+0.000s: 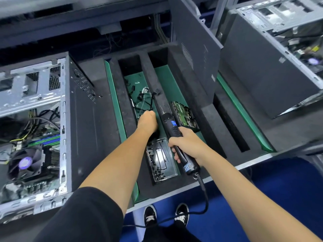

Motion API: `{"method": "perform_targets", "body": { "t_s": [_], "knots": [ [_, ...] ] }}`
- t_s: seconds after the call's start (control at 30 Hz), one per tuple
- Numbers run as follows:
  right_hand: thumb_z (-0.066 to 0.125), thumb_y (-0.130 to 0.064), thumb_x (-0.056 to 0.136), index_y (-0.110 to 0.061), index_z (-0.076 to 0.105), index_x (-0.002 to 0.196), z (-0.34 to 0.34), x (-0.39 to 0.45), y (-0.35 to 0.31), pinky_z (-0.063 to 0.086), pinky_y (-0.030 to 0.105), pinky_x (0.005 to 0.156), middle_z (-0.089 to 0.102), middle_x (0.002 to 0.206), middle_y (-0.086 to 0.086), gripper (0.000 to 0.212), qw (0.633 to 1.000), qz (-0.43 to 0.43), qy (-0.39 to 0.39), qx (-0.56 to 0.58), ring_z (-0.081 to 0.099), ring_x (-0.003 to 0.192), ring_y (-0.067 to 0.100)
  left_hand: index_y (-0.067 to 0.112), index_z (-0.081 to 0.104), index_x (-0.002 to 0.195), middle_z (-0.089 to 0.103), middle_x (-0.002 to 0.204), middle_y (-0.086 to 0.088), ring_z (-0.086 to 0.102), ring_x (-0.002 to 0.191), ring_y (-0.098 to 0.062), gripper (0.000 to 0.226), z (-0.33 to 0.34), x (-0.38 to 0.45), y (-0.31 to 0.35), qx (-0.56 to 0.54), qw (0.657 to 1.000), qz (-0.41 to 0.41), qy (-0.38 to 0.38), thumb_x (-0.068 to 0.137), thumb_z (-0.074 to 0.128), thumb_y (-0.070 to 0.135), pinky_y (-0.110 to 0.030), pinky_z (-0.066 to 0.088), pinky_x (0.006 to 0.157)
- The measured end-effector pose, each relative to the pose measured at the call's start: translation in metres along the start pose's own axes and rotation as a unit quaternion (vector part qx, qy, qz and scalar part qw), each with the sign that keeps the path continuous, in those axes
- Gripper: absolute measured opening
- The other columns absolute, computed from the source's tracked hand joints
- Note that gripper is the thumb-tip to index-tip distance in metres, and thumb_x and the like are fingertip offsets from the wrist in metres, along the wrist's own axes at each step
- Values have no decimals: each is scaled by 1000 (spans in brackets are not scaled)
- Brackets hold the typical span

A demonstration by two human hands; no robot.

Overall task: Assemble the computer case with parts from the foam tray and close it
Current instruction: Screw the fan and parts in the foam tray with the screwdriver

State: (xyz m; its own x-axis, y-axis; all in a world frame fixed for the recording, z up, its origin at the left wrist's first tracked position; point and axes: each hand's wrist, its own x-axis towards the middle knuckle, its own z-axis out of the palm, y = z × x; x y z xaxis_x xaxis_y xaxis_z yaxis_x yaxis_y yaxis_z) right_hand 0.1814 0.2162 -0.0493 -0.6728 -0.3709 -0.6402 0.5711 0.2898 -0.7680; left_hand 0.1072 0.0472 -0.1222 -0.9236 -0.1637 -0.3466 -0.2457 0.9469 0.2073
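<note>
Both hands over foam tray: left fingers touch cables.

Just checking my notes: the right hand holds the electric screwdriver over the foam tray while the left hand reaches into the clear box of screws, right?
Not quite. In the head view the left hand reaches into the cables in the foam tray, not into the clear box of screws, which sits untouched nearer the person. The right hand does hold the electric screwdriver over the tray.

Left hand: reaching into foam tray, fingertips at cables.
Right hand: fingers wrapped round electric screwdriver.
</note>
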Motion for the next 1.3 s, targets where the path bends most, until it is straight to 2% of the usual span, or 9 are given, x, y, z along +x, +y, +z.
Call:
{"method": "perform_targets", "body": {
  "t_s": [0.1,0.3,0.37,0.5,0.63,0.8,0.93,1.07,1.3],
  "knots": [
    [61,-8,78,-11,49,93,1,0,0,50,34,50,54,69,9,20,1000,-2,7,-7,55,49,24,-3,61,102,60,111,-20,62,97,-38,21,-7,-7,4,31,999,33,-29,84,50,-5,-38,49,74],
    [62,-6,80,-11,50,91,7,-3,0,49,32,50,53,70,7,17,999,-8,16,-34,56,50,24,4,64,105,64,109,-14,57,84,-25,19,-11,-36,20,126,941,119,-291,88,59,10,-35,52,83],
    [63,-7,79,-11,51,91,9,-5,0,50,36,57,54,73,7,17,998,-14,28,-60,56,58,25,5,61,101,63,99,-16,51,75,-23,14,-7,-48,19,127,929,130,-323,88,56,8,-34,49,72],
    [63,-7,78,-9,48,90,18,-10,2,49,38,60,51,80,15,19,996,-24,36,-80,54,65,29,15,52,100,49,80,0,48,74,-21,17,0,-77,14,151,926,155,-308,86,60,11,-30,42,67],
    [61,-6,81,-8,47,91,23,-14,10,48,30,48,52,79,15,17,998,-19,27,-59,55,52,27,14,49,121,53,107,-2,50,85,-22,33,5,-91,11,204,922,160,-288,89,52,12,-32,48,80],
    [61,-6,79,-9,48,93,19,-17,18,49,29,45,54,72,12,19,998,-41,4,-54,54,48,24,14,49,128,58,124,1,59,106,-24,38,11,-110,10,312,917,175,-174,91,47,7,-29,42,73],
    [61,-8,77,-8,47,110,18,-19,24,49,28,45,56,70,11,35,998,-44,-1,-35,54,45,20,11,57,117,63,116,-2,61,106,-25,29,22,-117,13,353,909,168,-143,94,41,4,-28,41,73],
    [61,-13,71,1,36,136,19,-18,26,51,32,47,57,62,10,71,998,-48,12,-37,55,50,25,8,57,117,63,117,-5,60,108,-26,29,24,-119,16,359,905,180,-141,96,38,9,-32,47,83],
    [61,-12,71,2,31,134,16,-15,26,48,36,47,57,57,11,72,999,-39,3,-19,53,47,26,7,53,123,61,119,-7,59,108,-27,30,26,-120,14,322,921,175,-134,98,35,9,-32,43,74]
  ]
}}
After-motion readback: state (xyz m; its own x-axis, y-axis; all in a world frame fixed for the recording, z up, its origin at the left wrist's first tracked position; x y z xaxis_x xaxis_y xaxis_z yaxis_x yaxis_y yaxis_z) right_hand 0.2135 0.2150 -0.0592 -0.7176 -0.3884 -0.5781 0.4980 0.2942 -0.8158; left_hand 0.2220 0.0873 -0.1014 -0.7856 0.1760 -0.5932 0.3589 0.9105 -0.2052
